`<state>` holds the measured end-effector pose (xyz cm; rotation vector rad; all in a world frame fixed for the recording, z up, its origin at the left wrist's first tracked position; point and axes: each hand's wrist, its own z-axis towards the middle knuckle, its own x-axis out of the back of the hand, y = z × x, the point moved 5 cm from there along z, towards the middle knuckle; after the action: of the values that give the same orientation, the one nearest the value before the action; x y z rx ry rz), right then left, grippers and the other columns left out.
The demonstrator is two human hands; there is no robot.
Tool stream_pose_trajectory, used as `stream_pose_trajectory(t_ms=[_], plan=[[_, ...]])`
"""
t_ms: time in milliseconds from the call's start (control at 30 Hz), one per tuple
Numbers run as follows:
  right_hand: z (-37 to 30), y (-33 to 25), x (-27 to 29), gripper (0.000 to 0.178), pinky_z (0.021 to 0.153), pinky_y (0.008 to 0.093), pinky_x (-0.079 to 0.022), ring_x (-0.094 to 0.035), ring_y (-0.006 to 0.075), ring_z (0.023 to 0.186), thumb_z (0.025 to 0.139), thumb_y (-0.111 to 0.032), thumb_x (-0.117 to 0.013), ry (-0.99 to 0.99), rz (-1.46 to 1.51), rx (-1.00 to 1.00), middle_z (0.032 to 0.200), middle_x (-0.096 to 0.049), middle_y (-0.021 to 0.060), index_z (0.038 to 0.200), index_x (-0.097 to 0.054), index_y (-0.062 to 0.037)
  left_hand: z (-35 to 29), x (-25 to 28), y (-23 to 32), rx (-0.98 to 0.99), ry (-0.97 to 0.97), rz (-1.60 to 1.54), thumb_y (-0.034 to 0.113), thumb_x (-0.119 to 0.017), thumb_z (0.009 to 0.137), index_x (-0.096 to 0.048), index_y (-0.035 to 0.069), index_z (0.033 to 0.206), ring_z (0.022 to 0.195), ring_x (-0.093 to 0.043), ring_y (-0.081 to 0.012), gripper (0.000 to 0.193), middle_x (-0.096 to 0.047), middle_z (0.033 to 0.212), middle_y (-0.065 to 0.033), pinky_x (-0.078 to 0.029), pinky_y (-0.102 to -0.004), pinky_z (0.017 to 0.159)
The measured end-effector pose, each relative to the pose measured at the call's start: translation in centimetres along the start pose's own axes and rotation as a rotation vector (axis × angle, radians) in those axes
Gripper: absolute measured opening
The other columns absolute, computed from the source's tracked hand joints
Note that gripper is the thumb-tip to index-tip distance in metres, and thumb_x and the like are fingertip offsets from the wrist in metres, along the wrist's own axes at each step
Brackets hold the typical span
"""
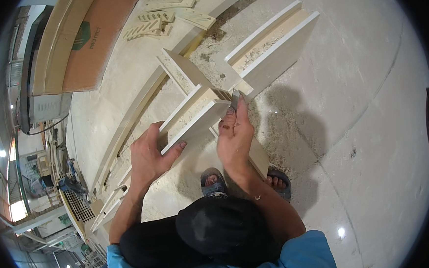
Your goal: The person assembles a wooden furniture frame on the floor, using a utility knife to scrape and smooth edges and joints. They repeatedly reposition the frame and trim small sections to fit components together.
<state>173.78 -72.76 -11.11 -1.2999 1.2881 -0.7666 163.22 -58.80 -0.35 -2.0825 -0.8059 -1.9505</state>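
Note:
My left hand (152, 155) is closed on the near end of a pale wooden channel piece (201, 121), thumb on one wall and fingers on the other. Between the thumb and fingers of my right hand (235, 135) is a small flat grey metal blade (235, 99). Its tip meets the far end of the channel piece, where thin slats or slots show. Just beyond lies a second channel piece (288, 50) with wood shavings inside. Another pale wooden frame piece (183, 69) sits behind the held one, partly hidden by it.
Several slotted wooden pieces (151, 26) lie at the far left, near a brown panel (103, 40). A long curved-looking wooden strip (139, 109) runs across the floor. Sawdust and shavings (273, 130) are scattered around my sandalled feet. A board (259, 159) stands beside my right forearm.

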Motion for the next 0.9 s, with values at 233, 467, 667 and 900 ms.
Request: stream_pose_trajectory(t_ms=[233, 467, 667, 900], plan=[[-2.4, -6.1, -0.4, 0.049, 0.059, 0.0268, -0.047, -0.054, 0.0089, 0.064, 0.1, -0.006, -0.047, -0.29, -0.013, 0.358, 0.071, -0.058, 0.0077, 0.147, -0.038, 0.0059, -0.4, 0.1, 0.7, -0.048, 0.073, 0.018, 0.036, -0.082, 0.076, -0.059, 0.002, 0.113, 0.069, -0.067, -0.0371, 0.055, -0.068, 0.08, -0.0191, -0.053, -0.0417, 0.063], [-0.1, -2.8, -1.3, 0.061, 0.065, 0.0325, -0.053, -0.067, 0.0203, 0.069, 0.083, 0.006, -0.056, -0.104, 0.143, -0.001, 0.08, -0.067, 0.0177, 0.143, -0.046, 0.0057, -0.1, 0.0, 0.0, -0.024, 0.06, 0.009, 0.032, -0.08, 0.075, -0.057, 0.0, 0.118, 0.074, -0.068, -0.0383, 0.059, -0.068, 0.082, -0.0207, -0.053, -0.0433, 0.067], [-2.0, -3.2, -1.1, 0.05, 0.065, 0.0304, -0.049, -0.056, 0.0148, 0.068, 0.093, 0.0, -0.048, -0.225, 0.142, 0.118, 0.08, -0.061, 0.0079, 0.143, -0.045, 0.0071, -0.1, -0.3, -0.3, 0.017, 0.027, 0.043, 0.039, -0.081, 0.075, -0.059, 0.003, 0.115, 0.069, -0.066, -0.0373, 0.058, -0.065, 0.075, -0.0175, -0.051, -0.0441, 0.064], [-0.5, 0.9, -1.3, 0.053, 0.057, 0.0381, -0.049, -0.062, 0.0272, 0.061, 0.09, -0.005, -0.054, 0.013, -0.117, -0.019, 0.072, -0.063, 0.0134, 0.141, -0.042, 0.0085, -0.3, -0.1, 0.4, 0.022, 0.015, 0.024, 0.032, -0.079, 0.077, -0.054, -0.003, 0.123, 0.074, -0.069, -0.0379, 0.062, -0.068, 0.083, -0.022, -0.053, -0.0413, 0.069]])
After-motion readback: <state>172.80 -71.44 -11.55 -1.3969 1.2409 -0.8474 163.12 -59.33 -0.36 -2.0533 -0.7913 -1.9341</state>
